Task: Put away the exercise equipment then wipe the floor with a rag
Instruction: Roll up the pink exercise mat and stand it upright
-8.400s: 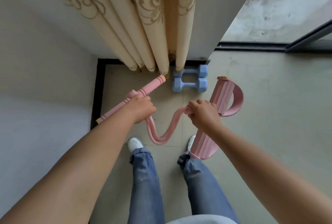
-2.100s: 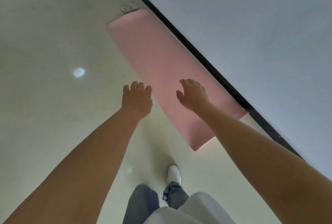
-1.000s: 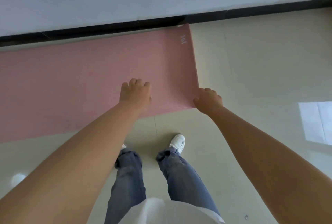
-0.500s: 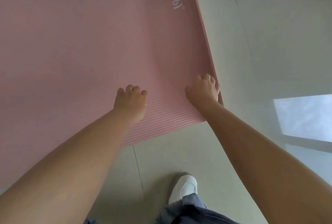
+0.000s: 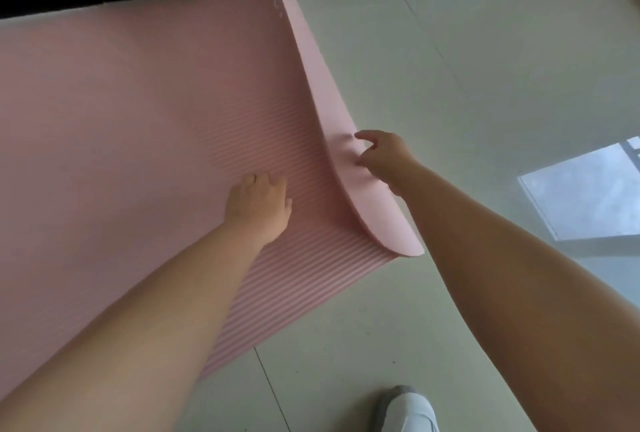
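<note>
My right hand (image 5: pixel 381 159) grasps the lifted right edge of the pink mat (image 5: pixel 138 119) on the floor (image 5: pixel 450 67), my left hand (image 5: pixel 258 204) presses it with loosely bent fingers, so rolling only begins and wiping is left.

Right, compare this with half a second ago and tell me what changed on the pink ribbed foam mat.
The right hand has lifted the short end of the pink ribbed foam mat off the pale tiled floor and curled it over leftward, starting a roll. The left hand stays on the mat's top, fingers curled. The rest of the mat lies flat as before.
</note>
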Motion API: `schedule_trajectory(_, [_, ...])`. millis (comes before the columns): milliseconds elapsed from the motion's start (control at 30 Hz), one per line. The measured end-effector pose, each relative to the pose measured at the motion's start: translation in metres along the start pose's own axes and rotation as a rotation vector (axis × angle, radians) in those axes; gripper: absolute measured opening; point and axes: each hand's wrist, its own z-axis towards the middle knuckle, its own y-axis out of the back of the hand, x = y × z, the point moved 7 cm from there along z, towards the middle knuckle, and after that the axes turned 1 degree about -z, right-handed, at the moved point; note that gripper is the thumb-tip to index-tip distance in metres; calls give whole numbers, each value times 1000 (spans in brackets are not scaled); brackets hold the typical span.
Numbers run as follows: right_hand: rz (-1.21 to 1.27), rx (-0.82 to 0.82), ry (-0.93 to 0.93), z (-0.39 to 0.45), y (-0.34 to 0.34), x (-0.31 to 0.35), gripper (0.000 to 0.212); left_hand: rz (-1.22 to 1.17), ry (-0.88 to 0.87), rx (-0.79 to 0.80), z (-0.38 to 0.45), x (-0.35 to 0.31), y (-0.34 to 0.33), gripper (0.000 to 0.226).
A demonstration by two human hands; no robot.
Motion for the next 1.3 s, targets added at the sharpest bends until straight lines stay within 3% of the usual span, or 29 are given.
schedule_trajectory(100, [-8,57,-132,1,-5,-20,69,-133,6,-71,2,-1,6,36])
schedule_trajectory(200, [-162,222,-184,-5,-23,-37,78,-348,57,-119,5,2,14,38])
schedule_trajectory(333, [-145,101,-125,-10,-30,-39,80,-572,162,-241,2,11,25,38])
schedule_trajectory(433, [-259,46,-48,-16,-38,-45,81,-621,100,-346,2,10,32,38])
schedule_trajectory(533, [-328,47,36,-26,-41,-46,82,-695,81,-240,13,5,30,46])
schedule_trajectory(633, [-507,87,111,-33,-39,-39,84,-935,209,-60,22,5,15,61])
schedule_trajectory(733, [-448,152,184,-41,-40,-29,71,-1408,305,40,26,3,-7,68])
schedule_trajectory(833, [-155,219,182,-48,-41,-19,38,-1625,388,13,26,10,-14,68])
schedule_trajectory(900, [80,217,174,-49,-38,-9,21,-1646,399,-26,26,12,-13,69])
schedule_trajectory(967, [226,213,154,-47,-37,1,25,-1625,393,-68,26,17,-12,70])
schedule_trajectory(1067, [306,197,61,-42,-48,2,30,-1736,408,-6,24,29,-24,61])
schedule_trajectory(1200, [249,137,-90,-34,-70,-11,45,-1847,482,53,17,43,-46,51])
schedule_trajectory(1300, [5,162,-41,-34,-80,-2,21,-1643,490,108,13,53,-49,53])
